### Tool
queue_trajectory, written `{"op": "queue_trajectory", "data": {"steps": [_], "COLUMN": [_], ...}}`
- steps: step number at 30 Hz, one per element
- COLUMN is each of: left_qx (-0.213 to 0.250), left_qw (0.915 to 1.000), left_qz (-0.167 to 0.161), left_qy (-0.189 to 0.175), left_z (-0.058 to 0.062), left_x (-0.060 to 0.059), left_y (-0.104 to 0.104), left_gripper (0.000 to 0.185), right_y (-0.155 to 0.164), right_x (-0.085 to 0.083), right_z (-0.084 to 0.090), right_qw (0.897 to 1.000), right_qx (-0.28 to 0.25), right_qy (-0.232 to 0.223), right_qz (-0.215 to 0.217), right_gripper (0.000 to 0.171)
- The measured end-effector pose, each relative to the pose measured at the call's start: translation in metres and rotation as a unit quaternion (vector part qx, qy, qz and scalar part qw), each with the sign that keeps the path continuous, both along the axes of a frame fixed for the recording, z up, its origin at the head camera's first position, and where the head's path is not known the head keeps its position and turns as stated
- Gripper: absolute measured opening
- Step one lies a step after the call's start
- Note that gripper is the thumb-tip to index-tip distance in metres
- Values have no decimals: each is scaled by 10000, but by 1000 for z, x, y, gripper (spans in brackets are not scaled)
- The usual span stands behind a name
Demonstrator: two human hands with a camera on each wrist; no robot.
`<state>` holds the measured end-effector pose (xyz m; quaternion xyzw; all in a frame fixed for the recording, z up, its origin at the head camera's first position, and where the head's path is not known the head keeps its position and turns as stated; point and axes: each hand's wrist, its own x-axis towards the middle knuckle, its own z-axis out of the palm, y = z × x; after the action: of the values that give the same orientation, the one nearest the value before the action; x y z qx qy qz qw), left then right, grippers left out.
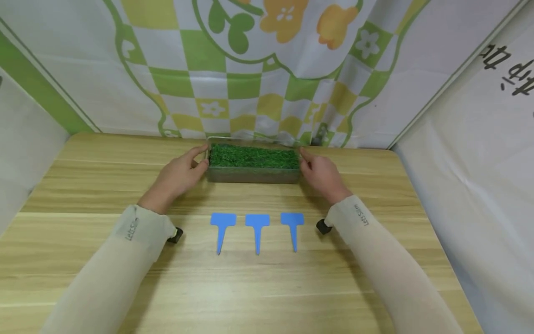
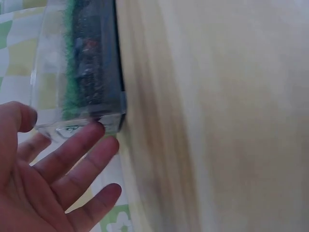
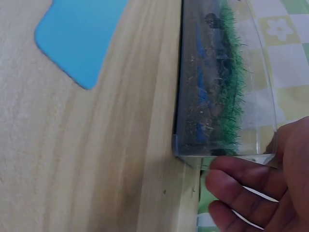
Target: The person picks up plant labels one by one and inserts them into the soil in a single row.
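Observation:
A long clear planter box (image 1: 253,175) with green artificial grass (image 1: 254,156) in it stands at the back of the table. My left hand (image 1: 178,175) touches its left end, thumb and fingertips right at the wall. In the left wrist view, the left fingers (image 2: 79,145) are spread and relaxed below the end wall. At the opposite end, my right hand (image 1: 323,176) rests its fingertips against the box. The right wrist view shows dark filling (image 3: 205,96) under the grass, and the right fingers (image 3: 236,186) loosely bent at the end wall; the right thumb is mostly hidden there.
Three blue T-shaped plant labels, a left one (image 1: 223,220), a middle one (image 1: 257,221) and a right one (image 1: 292,220), lie in a row on the wooden table (image 1: 267,287) in front of the box. A checked curtain (image 1: 246,86) hangs right behind the box.

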<state>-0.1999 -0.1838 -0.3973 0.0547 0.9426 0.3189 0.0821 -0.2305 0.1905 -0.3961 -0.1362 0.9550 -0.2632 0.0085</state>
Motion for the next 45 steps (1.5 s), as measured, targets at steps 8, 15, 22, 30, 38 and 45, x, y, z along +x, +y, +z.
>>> {"op": "queue_trajectory", "data": {"steps": [8, 15, 22, 30, 38, 45], "left_qx": [102, 72, 26, -68, -105, -120], "left_qw": [9998, 9997, 9995, 9995, 9997, 9998], "left_qz": [179, 245, 293, 303, 209, 180], "left_qy": [53, 20, 72, 75, 44, 34], "left_z": [-2, -5, -5, -5, -5, -3], "left_x": [3, 6, 9, 12, 14, 17], "left_y": [4, 5, 8, 8, 8, 8], "left_gripper": [56, 57, 56, 55, 56, 56], "right_y": [0, -2, 0, 2, 0, 2], "right_x": [2, 5, 8, 11, 14, 19], "right_z": [6, 4, 4, 3, 3, 4], "right_qw": [9997, 9994, 9993, 9994, 9990, 9987], "right_qx": [40, 202, 112, -90, -42, -75], "right_qy": [-253, -256, -339, -316, -405, -461], "right_qz": [-7, -73, -142, -132, -171, -179], "right_gripper": [49, 51, 51, 51, 52, 52]}}
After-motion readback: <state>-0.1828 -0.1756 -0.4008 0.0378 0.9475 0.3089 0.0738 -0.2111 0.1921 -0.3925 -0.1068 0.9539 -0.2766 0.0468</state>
